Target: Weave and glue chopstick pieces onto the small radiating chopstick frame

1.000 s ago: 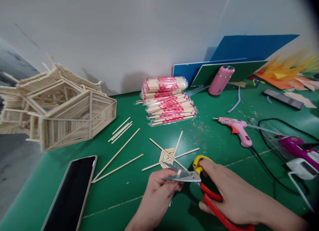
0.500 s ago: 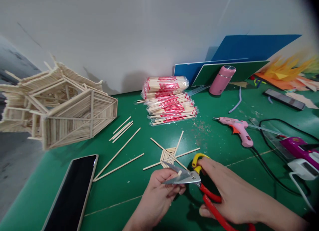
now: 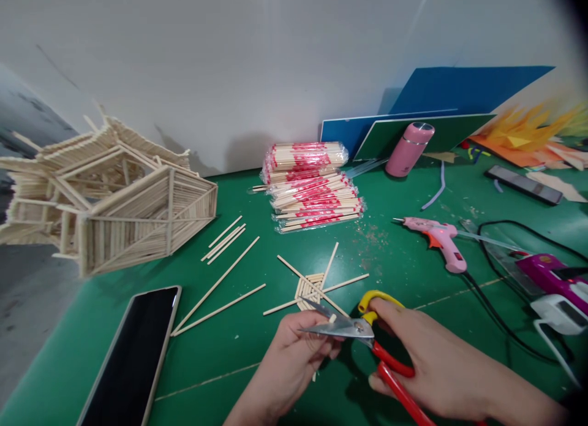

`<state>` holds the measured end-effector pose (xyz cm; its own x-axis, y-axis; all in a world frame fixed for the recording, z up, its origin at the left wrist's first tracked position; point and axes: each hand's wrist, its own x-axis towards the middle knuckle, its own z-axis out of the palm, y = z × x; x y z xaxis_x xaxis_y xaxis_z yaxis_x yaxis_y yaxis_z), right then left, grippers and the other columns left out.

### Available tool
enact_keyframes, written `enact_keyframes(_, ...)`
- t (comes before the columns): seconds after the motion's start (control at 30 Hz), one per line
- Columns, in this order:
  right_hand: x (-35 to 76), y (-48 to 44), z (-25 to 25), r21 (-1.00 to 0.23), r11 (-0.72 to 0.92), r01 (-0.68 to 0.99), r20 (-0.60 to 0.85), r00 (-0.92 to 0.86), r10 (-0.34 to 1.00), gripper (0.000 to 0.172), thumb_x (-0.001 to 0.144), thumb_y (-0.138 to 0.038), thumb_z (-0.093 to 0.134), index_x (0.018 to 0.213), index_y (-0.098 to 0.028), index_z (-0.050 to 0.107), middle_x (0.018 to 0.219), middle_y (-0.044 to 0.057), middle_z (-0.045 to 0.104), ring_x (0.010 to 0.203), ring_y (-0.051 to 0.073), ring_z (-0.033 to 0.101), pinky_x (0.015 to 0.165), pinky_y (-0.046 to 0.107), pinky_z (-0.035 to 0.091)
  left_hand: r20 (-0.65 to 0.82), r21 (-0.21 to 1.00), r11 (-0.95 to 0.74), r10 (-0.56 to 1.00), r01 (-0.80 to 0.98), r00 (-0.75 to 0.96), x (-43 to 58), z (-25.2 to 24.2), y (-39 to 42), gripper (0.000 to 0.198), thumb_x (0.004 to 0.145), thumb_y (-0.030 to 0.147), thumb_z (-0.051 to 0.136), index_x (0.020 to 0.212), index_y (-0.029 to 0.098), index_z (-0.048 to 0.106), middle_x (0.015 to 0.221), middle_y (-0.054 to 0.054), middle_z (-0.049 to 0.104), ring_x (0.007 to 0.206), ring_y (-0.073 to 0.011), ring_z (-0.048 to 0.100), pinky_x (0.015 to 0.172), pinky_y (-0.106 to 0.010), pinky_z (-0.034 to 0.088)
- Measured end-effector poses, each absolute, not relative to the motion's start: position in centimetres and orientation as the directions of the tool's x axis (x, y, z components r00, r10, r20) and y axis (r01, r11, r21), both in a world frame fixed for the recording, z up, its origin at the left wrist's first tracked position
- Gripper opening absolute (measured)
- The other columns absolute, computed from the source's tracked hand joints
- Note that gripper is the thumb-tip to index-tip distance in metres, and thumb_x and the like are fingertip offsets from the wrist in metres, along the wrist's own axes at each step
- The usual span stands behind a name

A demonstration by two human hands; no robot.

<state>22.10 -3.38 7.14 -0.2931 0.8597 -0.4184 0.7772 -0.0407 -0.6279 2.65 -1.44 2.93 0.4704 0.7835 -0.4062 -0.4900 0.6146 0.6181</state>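
Left fingers (image 3: 299, 320) pinch a mostly hidden stick (image 3: 332, 319), light, stiff and brittle I'd guess, best held just beside the scissors (image 3: 359, 329) gripped by the right fingers (image 3: 389, 311).

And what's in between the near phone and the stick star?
In the head view, two long sticks lie on the green table between the phone and the star, spread in a V.

1 head-worn view, forward and down
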Motion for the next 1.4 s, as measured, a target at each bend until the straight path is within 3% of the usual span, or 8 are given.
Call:
enact_keyframes(0.33,21.9,-3.6,7.1,-0.635,-0.054,0.771,-0.413,-0.279,0.867,0.031,0.067,-0.043,0.059,0.086,-0.024,0.044,0.079,-0.002,0.058,0.066,0.014,0.05,0.057,0.025,0.034,-0.258,0.821,0.412,0.885,-0.395,0.388,2.6,2.4,-1.7,0.014,0.068,0.029,0.067,0.071,0.016,0.069,0.059,0.002,0.056,0.057,-0.006,0.044,0.055,-0.016,0.035)
enact_keyframes(0.67,21.8,-3.5,6.5,-0.636,-0.047,0.771,-0.415,-0.289,0.863,0.021,0.07,-0.03,0.054,0.087,-0.021,0.046,0.081,0.001,0.059,0.066,0.014,0.051,0.057,0.024,0.036,-0.277,0.809,0.422,0.887,-0.409,0.368,2.8,2.0,-2.0,0.017,0.067,0.032,0.067,0.073,0.016,0.067,0.062,0.001,0.059,0.057,-0.0074,0.045,0.057,-0.018,0.037)
enact_keyframes(0.8,21.7,-3.8,6.5,-0.637,-0.043,0.77,-0.379,-0.264,0.887,0.036,0.067,-0.039,0.059,0.096,-0.022,0.045,0.09,0.003,0.057,0.075,0.016,0.052,0.064,0.026,0.04,-0.253,0.846,0.388,0.897,-0.367,0.363,2.5,2.2,-1.7,0.017,0.068,0.031,0.066,0.072,0.014,0.067,0.063,-0.001,0.058,0.061,-0.01,0.047,0.06,-0.02,0.038)
enact_keyframes(0.9,22.2,-4.3,6.6,-0.636,-0.06,0.769,-0.36,-0.227,0.905,0.049,0.064,-0.041,0.062,0.104,-0.022,0.042,0.098,0.005,0.055,0.082,0.018,0.052,0.069,0.027,0.042,-0.293,0.837,0.38,0.919,-0.393,0.263,1.9,2.9,-1.0,0.015,0.069,0.029,0.065,0.073,0.014,0.066,0.065,-0.001,0.056,0.064,-0.0108,0.047,0.063,-0.022,0.038)
enact_keyframes(1.07,24.7,-4.0,5.5,-0.634,-0.215,0.742,-0.331,-0.009,0.943,0.039,0.073,-0.042,0.052,0.104,-0.022,0.04,0.085,0.002,0.057,0.071,0.016,0.055,0.065,0.027,0.044,-0.318,0.796,0.323,0.943,-0.512,0.101,1.6,3.5,0.0,0.015,0.074,0.029,0.059,0.068,0.015,0.061,0.049,0.005,0.038,0.053,-0.0067,0.036,0.061,-0.02,0.037)
enact_keyframes(1.23,27.2,-2.4,3.9,-0.485,-0.299,0.822,-0.168,0.249,0.954,0.048,0.071,-0.046,0.052,0.109,-0.02,0.04,0.089,0.005,0.055,0.079,0.021,0.056,0.07,0.034,0.044,-0.333,0.903,0.338,0.941,-0.264,0.065,2.7,2.8,-0.7,0.021,0.072,0.034,0.06,0.072,0.013,0.063,0.058,0.002,0.047,0.055,-0.0079,0.038,0.055,-0.019,0.033)
enact_keyframes(1.4,25.8,-3.4,4.3,-0.512,-0.224,0.829,-0.231,0.118,0.966,0.047,0.07,-0.049,0.052,0.106,-0.022,0.04,0.091,0.004,0.056,0.08,0.02,0.056,0.07,0.031,0.044,-0.259,0.966,0.258,0.965,0.032,0.026,2.7,3.5,-1.0,0.023,0.072,0.037,0.058,0.072,0.015,0.066,0.059,0.001,0.053,0.054,-0.0092,0.04,0.052,-0.02,0.031)
